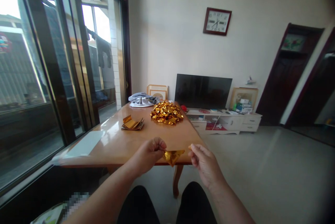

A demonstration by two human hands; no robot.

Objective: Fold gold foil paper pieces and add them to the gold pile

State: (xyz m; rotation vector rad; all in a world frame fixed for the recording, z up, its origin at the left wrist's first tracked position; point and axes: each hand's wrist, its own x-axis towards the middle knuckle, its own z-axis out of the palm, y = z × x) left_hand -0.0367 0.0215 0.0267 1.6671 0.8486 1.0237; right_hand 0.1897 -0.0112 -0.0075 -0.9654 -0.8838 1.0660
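On the table (115, 150), left of its middle, lies a small stack of gold sheets (133, 124), seemingly unfolded and so still left to do, while at its near edge the left hand (150, 156) pinches a corner of a gold foil piece (172, 157), which looks partly shaped. Toward the table's far end sits a large heap of crumpled-looking gold pieces (167, 113), probably the finished share. By its near right corner, the right hand (205, 163) has thumb and forefinger drawn close just beside the foil piece; whether they grip anything, I cannot tell.
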